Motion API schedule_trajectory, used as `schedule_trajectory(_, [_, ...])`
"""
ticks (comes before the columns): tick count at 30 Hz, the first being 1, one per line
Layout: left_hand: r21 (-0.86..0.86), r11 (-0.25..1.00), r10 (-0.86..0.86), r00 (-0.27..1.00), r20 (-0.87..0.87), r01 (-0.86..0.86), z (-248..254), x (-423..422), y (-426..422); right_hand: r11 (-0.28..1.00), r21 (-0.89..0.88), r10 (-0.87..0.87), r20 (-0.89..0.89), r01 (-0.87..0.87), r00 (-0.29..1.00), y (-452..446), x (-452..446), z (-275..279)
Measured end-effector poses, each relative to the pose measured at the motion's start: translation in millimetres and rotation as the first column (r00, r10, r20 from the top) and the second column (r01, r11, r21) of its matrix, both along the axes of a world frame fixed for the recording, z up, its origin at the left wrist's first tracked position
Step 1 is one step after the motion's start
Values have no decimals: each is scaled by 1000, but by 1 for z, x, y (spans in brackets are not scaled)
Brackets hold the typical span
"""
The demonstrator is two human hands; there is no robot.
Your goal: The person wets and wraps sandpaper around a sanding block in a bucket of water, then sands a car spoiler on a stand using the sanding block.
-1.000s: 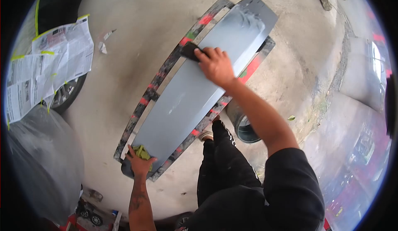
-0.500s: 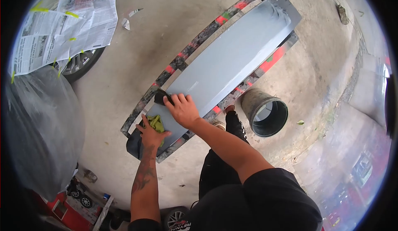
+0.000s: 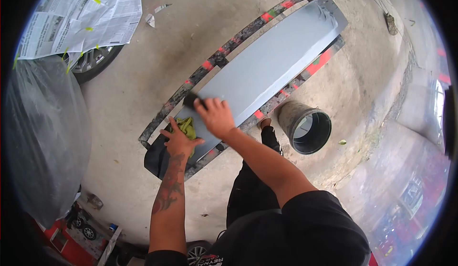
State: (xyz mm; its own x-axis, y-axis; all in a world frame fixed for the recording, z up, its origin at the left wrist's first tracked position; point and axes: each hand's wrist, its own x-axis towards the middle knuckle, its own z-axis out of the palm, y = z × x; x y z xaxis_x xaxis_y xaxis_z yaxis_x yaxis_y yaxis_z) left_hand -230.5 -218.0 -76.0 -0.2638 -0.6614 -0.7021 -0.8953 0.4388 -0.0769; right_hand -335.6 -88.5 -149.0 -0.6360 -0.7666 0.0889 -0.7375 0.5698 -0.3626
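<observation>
A long grey-primed panel [image 3: 267, 60] lies slantwise on a paint-spattered stand [image 3: 229, 47]. My right hand [image 3: 217, 118] grips a black sanding block [image 3: 192, 101] against the panel's near part, slightly blurred by motion. Its fingers wrap over the block's near end. To the left, my left hand [image 3: 180, 141] rests with spread fingers on a crumpled yellow-green cloth [image 3: 187, 127], which lies on the panel by its dark near end [image 3: 155, 158]. Part of the cloth is hidden under that hand.
A dark bucket [image 3: 310, 131] stands right of the panel, close to my foot [image 3: 265, 122]. At left are a wheel [image 3: 98, 63], taped newspaper [image 3: 90, 22] and plastic sheeting [image 3: 50, 137]. More clear plastic [image 3: 391, 180] hangs at right.
My right hand and the sanding block have moved up and to the right along the panel. My left hand stays on the cloth. The view has shifted slightly.
</observation>
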Motion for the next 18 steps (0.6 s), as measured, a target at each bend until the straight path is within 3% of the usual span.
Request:
schedule_trajectory(1, [-8, 1000, -8, 1000, -5, 8, -1, 1, 0, 990, -28, 139, 43, -138, 989, -2, 17, 6])
schedule_trajectory(3, [-19, 1000, -22, 1000, -17, 21, -4, 2, 1, 986, 8, 166, 1, -166, 986, 11, -9, 1])
schedule_trajectory(5, [-18, 999, -42, 999, 1, 42, -2, 1, 1, 999, -2, -53, -130, 54, 990, 37, -70, -11])
schedule_trajectory(7, [-14, 999, -48, 999, -1, 48, -1, 1, 0, 931, 13, -353, -208, 364, 912, 64, -143, -11])
schedule_trajectory(9, [-7, 999, -48, 999, -18, 48, 0, 1, 0, 852, 18, -508, -218, 524, 833, 78, -180, -1])
schedule_trajectory(11, [-19, 998, -62, 998, -17, 61, -2, 2, 0, 830, -27, -554, -168, 558, 816, 68, -153, 3])
schedule_trajectory(13, [-26, 997, -71, 997, -20, 71, -4, 4, 0, 891, -87, -454, -130, 446, 882, 48, -80, -6])
schedule_trajectory(15, [-33, 996, -85, 996, -27, 84, -6, 6, -1, 984, -34, -179, -49, 177, 983, 36, 2, 0])
schedule_trajectory(16, [-34, 996, -88, 996, -27, 87, -5, 5, -1, 997, -80, -18, -33, 15, 999, 39, 24, -1])
schedule_trajectory(18, [-30, 995, -100, 995, -14, 99, -2, 6, 1, 997, -41, 56, -76, -59, 996, 51, 5, 0])
